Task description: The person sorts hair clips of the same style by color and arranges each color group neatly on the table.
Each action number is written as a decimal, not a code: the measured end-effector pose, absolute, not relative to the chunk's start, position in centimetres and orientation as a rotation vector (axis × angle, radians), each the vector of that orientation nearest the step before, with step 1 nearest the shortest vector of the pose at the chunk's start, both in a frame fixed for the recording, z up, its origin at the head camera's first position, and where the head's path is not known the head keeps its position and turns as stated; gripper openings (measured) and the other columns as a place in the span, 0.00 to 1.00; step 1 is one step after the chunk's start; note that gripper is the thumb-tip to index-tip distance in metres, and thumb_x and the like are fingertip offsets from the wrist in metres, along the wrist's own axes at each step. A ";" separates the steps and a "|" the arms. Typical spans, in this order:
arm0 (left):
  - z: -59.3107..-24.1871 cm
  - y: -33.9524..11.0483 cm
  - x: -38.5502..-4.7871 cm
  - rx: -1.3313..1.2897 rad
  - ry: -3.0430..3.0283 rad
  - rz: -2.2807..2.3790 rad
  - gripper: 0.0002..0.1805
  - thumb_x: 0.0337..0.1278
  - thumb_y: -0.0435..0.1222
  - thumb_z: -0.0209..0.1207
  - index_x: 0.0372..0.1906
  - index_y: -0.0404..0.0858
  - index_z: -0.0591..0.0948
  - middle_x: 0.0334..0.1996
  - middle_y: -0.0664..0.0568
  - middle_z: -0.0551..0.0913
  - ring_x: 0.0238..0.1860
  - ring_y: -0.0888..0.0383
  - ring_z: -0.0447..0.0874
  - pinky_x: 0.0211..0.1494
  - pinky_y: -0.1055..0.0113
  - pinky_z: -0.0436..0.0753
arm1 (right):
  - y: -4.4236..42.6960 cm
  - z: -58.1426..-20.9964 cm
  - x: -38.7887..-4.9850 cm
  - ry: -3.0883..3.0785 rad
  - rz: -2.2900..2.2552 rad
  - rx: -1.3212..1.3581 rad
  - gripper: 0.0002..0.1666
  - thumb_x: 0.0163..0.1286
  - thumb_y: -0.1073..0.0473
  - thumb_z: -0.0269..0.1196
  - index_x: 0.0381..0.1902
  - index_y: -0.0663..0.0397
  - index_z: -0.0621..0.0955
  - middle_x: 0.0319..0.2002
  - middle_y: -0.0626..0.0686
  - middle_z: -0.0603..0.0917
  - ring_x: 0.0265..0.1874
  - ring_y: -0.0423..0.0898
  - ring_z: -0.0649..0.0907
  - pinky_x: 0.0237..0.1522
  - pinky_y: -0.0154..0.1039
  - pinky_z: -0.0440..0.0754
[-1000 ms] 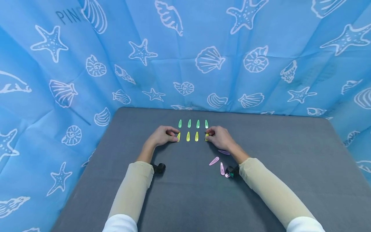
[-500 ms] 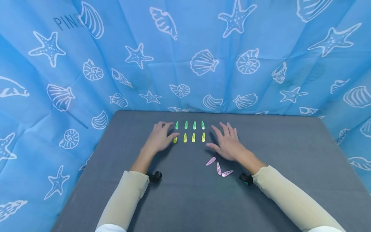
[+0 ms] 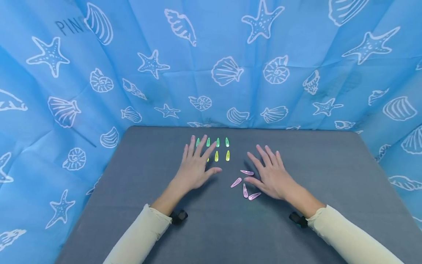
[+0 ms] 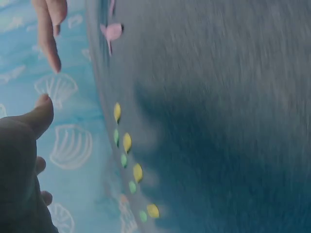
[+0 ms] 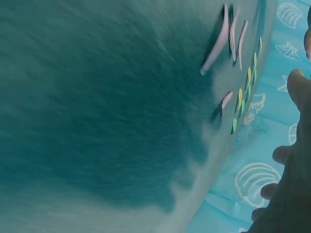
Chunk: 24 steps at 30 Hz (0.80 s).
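Note:
With its fingers spread, my left hand (image 3: 194, 170) holds nothing and hovers over the left end of two rows of snap hair clips, hiding part of them in the head view. Green hair clips (image 3: 218, 142) form the back row, and yellow hair clips (image 3: 227, 156) line up in front of it. All the yellow clips (image 4: 127, 142) show in the left wrist view. My right hand (image 3: 273, 179), also empty with fingers spread, is beside several loose pink hair clips (image 3: 236, 182) lying at differing angles. Its thumb is close to them; touching cannot be told.
A dark grey cloth-covered table (image 3: 224, 231) lies under everything. Behind and to the left hangs a blue curtain (image 3: 184, 88) printed with white shells and starfish. Each wrist carries a small black camera (image 3: 179, 217).
Both hands have let go of the yellow clips at the row's ends and spread their fingers. They have drawn back toward the person, the right one moving rightward, uncovering the pink clips.

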<state>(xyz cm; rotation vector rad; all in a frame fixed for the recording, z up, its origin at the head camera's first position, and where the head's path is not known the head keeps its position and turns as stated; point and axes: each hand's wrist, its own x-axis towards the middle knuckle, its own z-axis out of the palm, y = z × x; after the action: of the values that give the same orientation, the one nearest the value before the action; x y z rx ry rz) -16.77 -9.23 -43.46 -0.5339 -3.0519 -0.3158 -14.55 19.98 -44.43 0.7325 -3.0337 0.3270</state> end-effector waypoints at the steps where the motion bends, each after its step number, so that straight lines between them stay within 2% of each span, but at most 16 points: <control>1: -43.4 -8.9 -16.6 -0.554 -3.050 -0.332 0.50 0.62 0.69 0.55 0.83 0.64 0.47 0.85 0.53 0.38 0.84 0.41 0.26 0.82 0.37 0.45 | 20.2 -44.5 -14.2 -3.032 0.320 0.744 0.52 0.71 0.30 0.59 0.82 0.48 0.57 0.82 0.64 0.50 0.80 0.70 0.50 0.74 0.74 0.48; 7: -43.4 -6.7 -15.8 -0.654 -3.048 -0.423 0.50 0.60 0.65 0.61 0.82 0.65 0.49 0.84 0.52 0.42 0.84 0.39 0.31 0.80 0.36 0.50 | 21.0 -45.0 -12.3 -3.063 0.364 0.757 0.52 0.68 0.32 0.64 0.81 0.49 0.59 0.80 0.65 0.53 0.78 0.70 0.56 0.73 0.73 0.55; 10: -43.7 -5.6 -15.7 -0.670 -3.044 -0.476 0.49 0.60 0.61 0.65 0.81 0.67 0.51 0.83 0.51 0.48 0.84 0.38 0.38 0.79 0.36 0.55 | 20.9 -45.1 -11.6 -3.067 0.429 0.763 0.52 0.66 0.34 0.67 0.79 0.51 0.63 0.77 0.65 0.60 0.74 0.68 0.63 0.68 0.70 0.65; 12: -44.1 -4.9 -15.6 -0.684 -3.047 -0.539 0.48 0.60 0.58 0.67 0.80 0.68 0.54 0.80 0.50 0.55 0.81 0.40 0.47 0.77 0.37 0.60 | 20.8 -45.1 -11.2 -3.071 0.497 0.762 0.50 0.64 0.36 0.70 0.76 0.53 0.67 0.73 0.65 0.66 0.67 0.65 0.69 0.63 0.65 0.71; 14: -44.4 -4.2 -15.5 -0.698 -3.065 -0.615 0.46 0.60 0.55 0.68 0.79 0.68 0.56 0.76 0.49 0.63 0.76 0.45 0.58 0.73 0.42 0.68 | 20.7 -45.1 -10.9 -3.087 0.581 0.750 0.45 0.63 0.38 0.72 0.71 0.54 0.72 0.65 0.62 0.72 0.59 0.59 0.73 0.57 0.59 0.74; 17: -44.8 -3.5 -15.4 -0.719 -3.115 -0.702 0.42 0.60 0.54 0.69 0.77 0.66 0.62 0.64 0.51 0.73 0.61 0.52 0.69 0.61 0.53 0.76 | 20.8 -45.0 -10.7 -3.135 0.736 0.740 0.32 0.64 0.42 0.72 0.59 0.53 0.78 0.52 0.55 0.76 0.48 0.50 0.73 0.49 0.47 0.75; 20: -45.1 -3.1 -15.4 -0.728 -3.178 -0.746 0.38 0.60 0.53 0.69 0.74 0.62 0.68 0.52 0.54 0.77 0.48 0.58 0.73 0.49 0.61 0.77 | 20.9 -45.0 -10.8 -3.173 0.857 0.738 0.21 0.65 0.45 0.72 0.48 0.50 0.79 0.43 0.50 0.76 0.41 0.44 0.71 0.44 0.39 0.73; 24: -45.4 -2.6 -15.6 -0.739 -3.251 -0.773 0.34 0.62 0.51 0.68 0.72 0.60 0.71 0.50 0.55 0.77 0.41 0.60 0.75 0.43 0.64 0.76 | 21.1 -45.2 -11.0 -3.180 0.944 0.751 0.15 0.67 0.49 0.71 0.42 0.49 0.79 0.39 0.49 0.75 0.37 0.41 0.70 0.40 0.35 0.71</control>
<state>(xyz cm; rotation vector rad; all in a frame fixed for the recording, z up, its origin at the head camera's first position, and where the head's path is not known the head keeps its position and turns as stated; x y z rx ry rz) -15.57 -2.61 -45.39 -0.7388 -3.2511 -0.7726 -11.00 21.06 -45.18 0.7513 -3.1797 0.9445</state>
